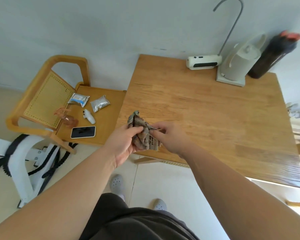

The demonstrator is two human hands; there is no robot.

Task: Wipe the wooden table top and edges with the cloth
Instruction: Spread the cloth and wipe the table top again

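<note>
I see both hands bunched on the striped cloth (144,134) above the near left corner of the wooden table (206,115): left hand (125,144) grips its lower fold, right hand (170,135) pinches its right edge.

Nothing here reads clearly. The left pouch (78,99) on the chair (100,134) carries a blue-and-white label with a small orange mark, but the print is too blurred to make out. The second pouch (100,103) shows bare foil, the phone (83,132) lies with its screen dark, and the white device (204,62) on the table (206,118) shows only dark panels, with no brand or number I can read
</note>
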